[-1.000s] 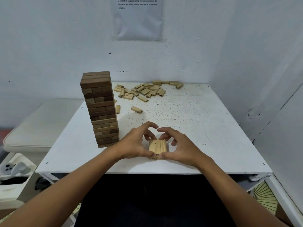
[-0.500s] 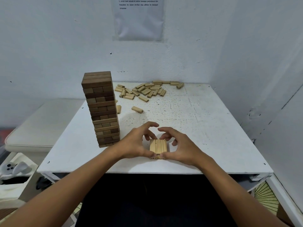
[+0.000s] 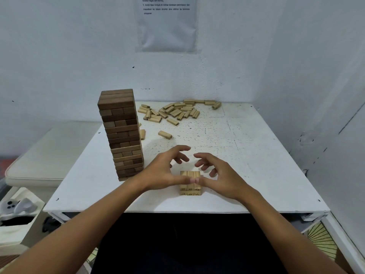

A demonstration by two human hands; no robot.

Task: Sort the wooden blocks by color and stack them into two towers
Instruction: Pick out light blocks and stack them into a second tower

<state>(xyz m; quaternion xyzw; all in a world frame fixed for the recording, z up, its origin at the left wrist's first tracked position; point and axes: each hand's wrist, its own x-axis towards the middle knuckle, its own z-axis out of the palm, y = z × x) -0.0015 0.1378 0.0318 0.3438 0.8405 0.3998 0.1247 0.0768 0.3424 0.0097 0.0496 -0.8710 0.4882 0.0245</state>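
White table [image 3: 246,155]: speckled top set into a corner of white walls, carrying all the blocks and both hands.
Dark tower [image 3: 121,133]: tall stack of brown blocks in crossed layers, upright, beyond and to the outside of the left hand, near its wrist but apart from it.
Loose blocks [image 3: 173,111]: scattered heap of pale wooden blocks at the far edge of the table, well beyond both hands; one stray block [image 3: 165,134] lies closer, just past the left fingertips.
Left hand [image 3: 164,171]: fingers spread and loosely curved above the table, thumb tip touching the near top edge of the pale stack.
Right hand [image 3: 219,175]: mirrors the left, fingers loosely spread, thumb meeting the left thumb on the same edge.
Pale stack [image 3: 190,182]: low, two layers showing, three blocks side by side on top, sitting between the two hands near the front edge of the table.
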